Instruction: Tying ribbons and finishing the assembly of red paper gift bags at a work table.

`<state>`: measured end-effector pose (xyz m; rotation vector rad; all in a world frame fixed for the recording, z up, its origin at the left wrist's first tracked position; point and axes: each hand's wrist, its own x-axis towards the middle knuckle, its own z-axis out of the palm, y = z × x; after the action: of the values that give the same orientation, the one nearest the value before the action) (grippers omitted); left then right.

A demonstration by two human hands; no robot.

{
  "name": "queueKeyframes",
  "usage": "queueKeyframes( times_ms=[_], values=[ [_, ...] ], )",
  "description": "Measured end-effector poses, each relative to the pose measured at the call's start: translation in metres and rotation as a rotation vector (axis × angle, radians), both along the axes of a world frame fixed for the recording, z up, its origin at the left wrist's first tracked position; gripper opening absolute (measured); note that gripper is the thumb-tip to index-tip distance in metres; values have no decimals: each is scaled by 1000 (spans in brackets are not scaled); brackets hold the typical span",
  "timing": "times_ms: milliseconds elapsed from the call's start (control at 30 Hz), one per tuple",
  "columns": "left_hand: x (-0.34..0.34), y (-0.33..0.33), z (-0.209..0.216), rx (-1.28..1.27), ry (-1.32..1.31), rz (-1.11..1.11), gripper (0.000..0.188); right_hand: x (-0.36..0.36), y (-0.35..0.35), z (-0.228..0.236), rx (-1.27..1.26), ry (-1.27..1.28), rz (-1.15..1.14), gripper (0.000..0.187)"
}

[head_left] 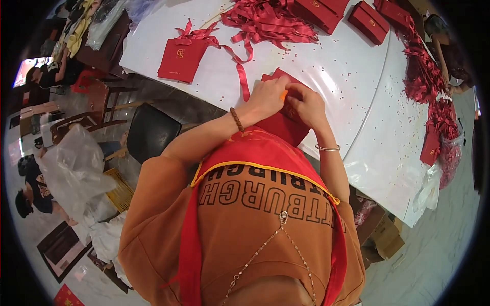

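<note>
A flat red paper gift bag point(287, 127) lies at the table's near edge, in front of my body. Both my hands meet over its upper part. My left hand point(267, 96), with a brown bead bracelet at the wrist, has its fingers closed at the bag. A small orange piece point(283, 95) shows by its thumb; its kind is hard to make out. My right hand point(309, 106), with a silver bangle, curls its fingers onto the bag close to the left one. The fingertips of both are partly hidden.
Finished-looking red bags with ribbon handles point(179, 60) lie to the left. A heap of red ribbons point(263, 23) and stacked red bags point(324, 13) sit at the far side. More ribboned bags point(423, 71) line the right, near another person's hand point(449, 89). A black chair point(153, 133) stands left.
</note>
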<state>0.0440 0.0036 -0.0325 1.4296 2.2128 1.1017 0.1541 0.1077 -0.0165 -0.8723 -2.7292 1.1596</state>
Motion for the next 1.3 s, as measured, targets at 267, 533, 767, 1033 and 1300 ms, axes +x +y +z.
queueKeyframes(
  times_ms=[267,533,767,1033,1300],
  values=[
    [-31,4,22,-231,-164,-135,19,4,-2,14,-75,7,19,24],
    [-75,40,22,-538,10,-581,23,11,-12,14,278,173,97,23],
    [-77,69,27,-918,-393,-867,18,10,-13,18,245,173,140,21],
    [-83,72,-7,-430,-21,-336,26,0,-8,15,157,104,197,19],
    [-150,-19,-48,-676,101,272,48,0,11,-23,64,-8,-13,33]
  ],
)
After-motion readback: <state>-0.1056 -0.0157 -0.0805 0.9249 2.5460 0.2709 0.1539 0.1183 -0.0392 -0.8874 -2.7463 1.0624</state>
